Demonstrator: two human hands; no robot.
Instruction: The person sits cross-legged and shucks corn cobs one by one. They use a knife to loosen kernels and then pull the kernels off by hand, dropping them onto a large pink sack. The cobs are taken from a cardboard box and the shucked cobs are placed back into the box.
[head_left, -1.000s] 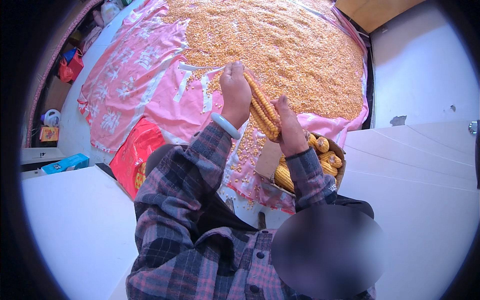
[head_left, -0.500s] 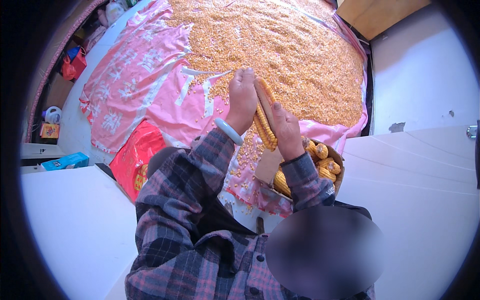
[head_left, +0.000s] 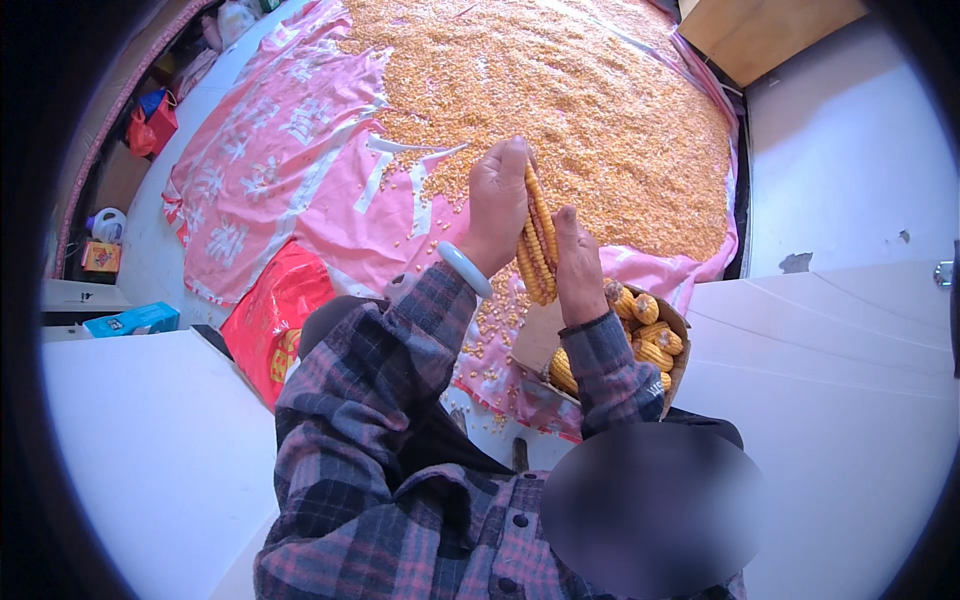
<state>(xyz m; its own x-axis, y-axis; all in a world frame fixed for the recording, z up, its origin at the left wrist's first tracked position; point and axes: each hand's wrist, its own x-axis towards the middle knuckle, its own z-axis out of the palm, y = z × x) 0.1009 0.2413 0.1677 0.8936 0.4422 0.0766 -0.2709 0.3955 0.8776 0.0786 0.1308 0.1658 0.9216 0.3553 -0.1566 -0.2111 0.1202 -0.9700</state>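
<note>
A yellow corn cob (head_left: 537,255) is held upright between my two hands, over the near edge of the spread kernels. My left hand (head_left: 495,205) is closed round its upper left side, with a pale bangle (head_left: 464,270) on the wrist. From the right, my right hand (head_left: 578,268) grips the lower part, thumb pointing up. Kernel rows show along the cob's near side; the fingers hide the rest. Whether a second cob lies against it, I cannot tell. Just beyond my right wrist is a cardboard box (head_left: 680,378) with several corn cobs (head_left: 655,350).
Loose corn kernels (head_left: 560,110) cover much of a pink patterned cloth (head_left: 250,190) on the floor. A red bag (head_left: 275,320) lies left of my knee. White panels (head_left: 150,430) flank me on both sides. A wooden piece (head_left: 765,35) stands at the far right.
The cob has turned in my hands: a pale stripped strip showed before, and now kernel rows face up. My left hand has shifted slightly right, closer to my right hand.
</note>
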